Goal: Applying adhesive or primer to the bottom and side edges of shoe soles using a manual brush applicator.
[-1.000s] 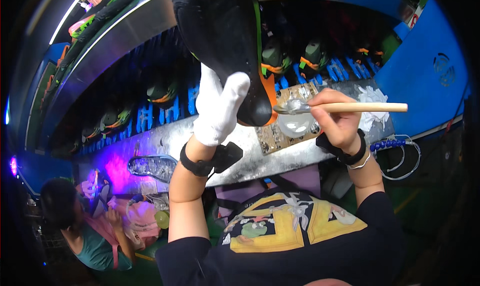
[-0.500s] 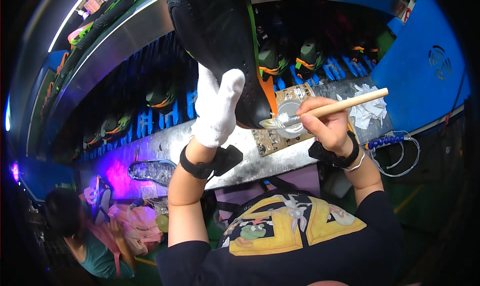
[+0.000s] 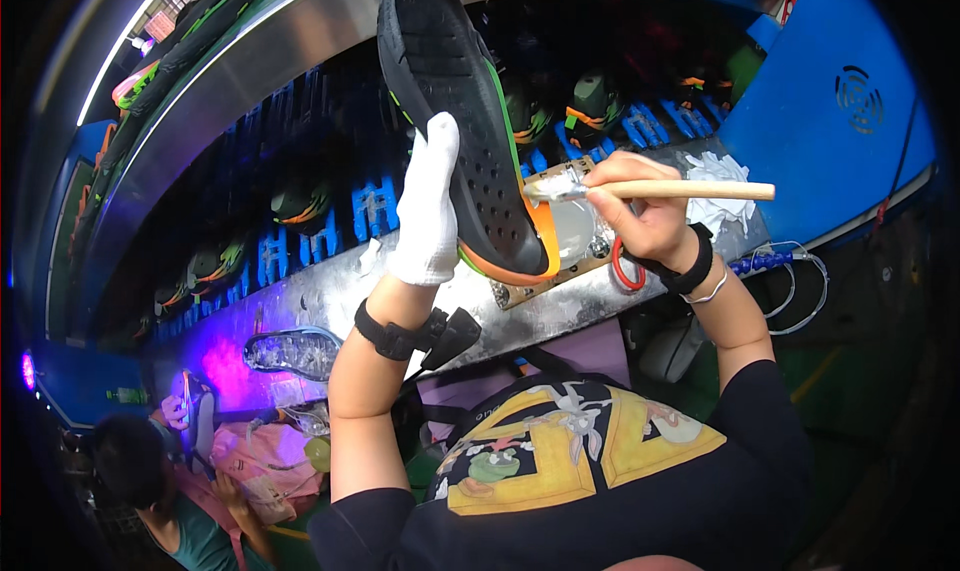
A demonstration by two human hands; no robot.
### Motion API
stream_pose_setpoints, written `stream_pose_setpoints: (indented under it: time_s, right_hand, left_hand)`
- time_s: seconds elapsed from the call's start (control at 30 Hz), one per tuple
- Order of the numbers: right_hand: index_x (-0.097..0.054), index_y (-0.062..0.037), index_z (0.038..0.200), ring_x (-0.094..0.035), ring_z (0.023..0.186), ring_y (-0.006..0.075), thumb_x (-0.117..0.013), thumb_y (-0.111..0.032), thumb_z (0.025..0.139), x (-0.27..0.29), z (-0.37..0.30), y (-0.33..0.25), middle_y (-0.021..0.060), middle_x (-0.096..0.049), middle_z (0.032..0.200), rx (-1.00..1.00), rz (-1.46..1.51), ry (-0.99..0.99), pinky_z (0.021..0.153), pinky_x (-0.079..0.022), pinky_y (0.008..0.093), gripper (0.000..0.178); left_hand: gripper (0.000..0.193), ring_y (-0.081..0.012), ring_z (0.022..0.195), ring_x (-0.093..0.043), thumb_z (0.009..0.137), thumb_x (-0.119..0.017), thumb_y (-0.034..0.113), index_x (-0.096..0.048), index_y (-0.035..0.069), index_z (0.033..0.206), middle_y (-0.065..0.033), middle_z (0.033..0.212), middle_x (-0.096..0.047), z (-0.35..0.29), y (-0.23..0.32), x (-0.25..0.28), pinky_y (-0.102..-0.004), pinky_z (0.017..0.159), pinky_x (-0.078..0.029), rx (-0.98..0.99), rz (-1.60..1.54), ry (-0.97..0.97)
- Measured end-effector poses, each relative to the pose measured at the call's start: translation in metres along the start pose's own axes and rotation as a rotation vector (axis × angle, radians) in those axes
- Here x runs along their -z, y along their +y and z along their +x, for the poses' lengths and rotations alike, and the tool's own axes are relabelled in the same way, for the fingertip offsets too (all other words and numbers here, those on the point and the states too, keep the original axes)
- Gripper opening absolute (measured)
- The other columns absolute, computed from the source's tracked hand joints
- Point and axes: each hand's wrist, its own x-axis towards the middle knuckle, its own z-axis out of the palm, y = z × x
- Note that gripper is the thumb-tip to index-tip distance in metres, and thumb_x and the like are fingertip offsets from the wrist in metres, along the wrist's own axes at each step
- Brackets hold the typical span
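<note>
In a white glove, my left hand (image 3: pixel 428 211) is closed on the side of a black shoe sole (image 3: pixel 480 186) with an orange and green rim. The sole is held up and tilted, its hollow, hole-dotted inner face toward me. My bare right hand (image 3: pixel 645 211) pinches a paintbrush (image 3: pixel 690 189) by its wooden handle. The whitish bristles meet the sole's orange edge, on its right side. Below the brush, partly covered by my hand, a round pale container (image 3: pixel 578 229) stands on a piece of cardboard (image 3: pixel 512 293).
Crumpled white paper (image 3: pixel 722 186) lies at the bench's right, near a coiled blue hose (image 3: pixel 765 262). A red loop (image 3: pixel 628 268) is beside my right wrist. Another sole (image 3: pixel 292 353) rests on the metal bench (image 3: pixel 370 311). Shoe uppers (image 3: pixel 300 206) sit on blue racks behind. A co-worker (image 3: pixel 135 461) is at lower left.
The sole has tipped and shifted so its inner face shows more. My right hand has moved up slightly, carrying the brush from the sole's near end to farther along its orange edge.
</note>
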Motion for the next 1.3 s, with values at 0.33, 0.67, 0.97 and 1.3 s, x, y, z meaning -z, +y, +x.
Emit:
stream_pose_setpoints:
  time_s: [0.33, 0.67, 0.97, 1.3]
  right_hand:
    - [-0.058, 0.0028, 0.075, -0.051, 0.05, 0.0169, -0.059, 0.005, 0.067, -0.001, 0.005, -0.003, 0.0103, -0.058, 0.069, 0.27, -0.119, -0.134, 0.044, -0.04, 0.0254, 0.009]
    - [-0.056, 0.0, 0.074, -0.051, 0.05, 0.0142, -0.061, 0.003, 0.069, 0.018, 0.027, 0.015, 0.0086, -0.056, 0.066, 0.274, -0.287, 0.101, 0.043, -0.039, 0.0221, 0.007]
    - [-0.058, 0.0045, 0.083, -0.055, 0.058, 0.0216, -0.062, 0.005, 0.069, 0.065, 0.008, -0.002, 0.0131, -0.058, 0.071, 0.29, -0.345, 0.311, 0.05, -0.043, 0.0262, 0.015]
    - [-0.051, 0.0049, 0.092, -0.041, 0.053, 0.0095, -0.05, -0.005, 0.08, 0.115, -0.15, -0.042, 0.005, -0.045, 0.069, -0.217, -0.361, 0.874, 0.048, -0.031, 0.0201, 0.016]
  left_hand:
    - [0.044, -0.016, 0.096, -0.054, 0.09, -0.035, 0.038, -0.043, 0.006, 0.12, -0.0078, 0.111, -0.053, -0.008, -0.001, -0.01, -0.0305, 0.085, -0.043, 0.037, 0.083, 0.016]
    - [0.042, -0.0114, 0.092, -0.051, 0.089, -0.042, 0.033, -0.035, 0.007, 0.122, -0.0062, 0.103, -0.05, -0.023, -0.013, -0.029, -0.0259, 0.078, -0.044, 0.157, 0.189, -0.024]
    - [0.036, -0.0134, 0.095, -0.053, 0.086, -0.046, 0.019, -0.041, 0.006, 0.119, -0.0053, 0.107, -0.053, -0.018, -0.007, -0.059, -0.0277, 0.084, -0.042, 0.208, 0.225, 0.013]
    - [0.045, -0.0218, 0.088, -0.053, 0.087, -0.041, 0.036, -0.045, 0.0, 0.113, -0.0149, 0.1, -0.053, 0.208, 0.103, -0.174, -0.0339, 0.074, -0.044, 0.08, 0.408, -0.884]
